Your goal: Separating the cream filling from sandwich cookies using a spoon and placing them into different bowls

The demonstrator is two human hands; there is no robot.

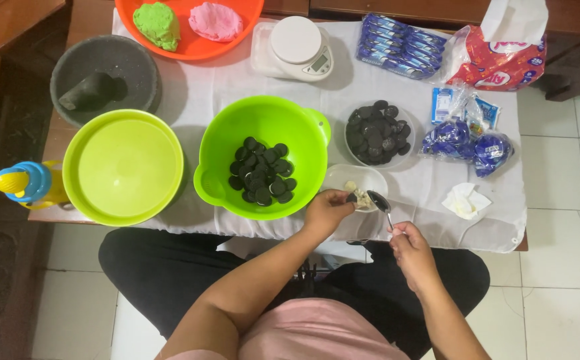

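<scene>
Left hand [326, 212] pinches a dark cookie [352, 197]; right hand [410, 250], at four o'clock, grasps a spoon [381, 204] scraping it.

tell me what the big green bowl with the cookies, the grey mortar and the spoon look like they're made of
Green bowl: most likely plastic, with a bright uniform colour, a soft sheen and a moulded handle tab. Grey mortar: probably stone, matte and speckled with a thick wall; its pestle looks the same. Spoon in the right hand: apparently metal, thin and shiny.

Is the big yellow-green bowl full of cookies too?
No, the yellow-green bowl is empty; the dark cookie halves lie in the bright green bowl beside it.
</scene>
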